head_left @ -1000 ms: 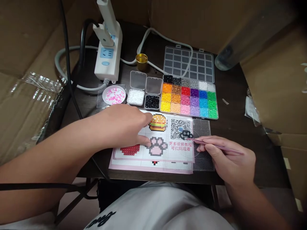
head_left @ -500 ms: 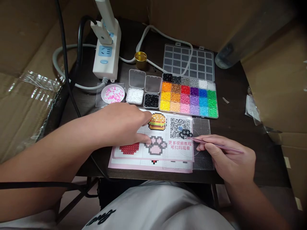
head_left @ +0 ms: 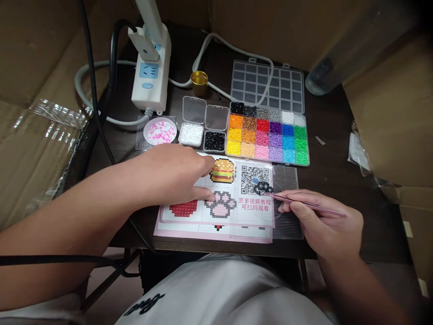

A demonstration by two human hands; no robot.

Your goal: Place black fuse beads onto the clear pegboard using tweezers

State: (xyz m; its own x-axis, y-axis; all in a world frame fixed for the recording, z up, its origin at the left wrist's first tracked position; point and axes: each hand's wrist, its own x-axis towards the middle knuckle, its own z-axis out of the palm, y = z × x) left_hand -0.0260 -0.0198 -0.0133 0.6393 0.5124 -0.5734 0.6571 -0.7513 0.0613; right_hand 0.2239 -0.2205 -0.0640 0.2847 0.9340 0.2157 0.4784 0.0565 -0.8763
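And the right grip (head_left: 326,221) pinched the tweezers (head_left: 314,207), left grip (head_left: 176,174) spread, while black beads (head_left: 263,188) between them looked light, slippery, best nipped by their rims!

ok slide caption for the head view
Right hand holds pink tweezers at black beads; left hand on pattern sheet.

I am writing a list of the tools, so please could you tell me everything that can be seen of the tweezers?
The tweezers are slim, long and pinkish, with a slight shine that looks like metal. The right hand grips them between thumb and fingers, partly covering the middle. They lie slantwise across the view, narrow tips pointing left, at the edge of the black beads on the clear pegboard. Whether the tips touch or pinch a bead is too small to tell.
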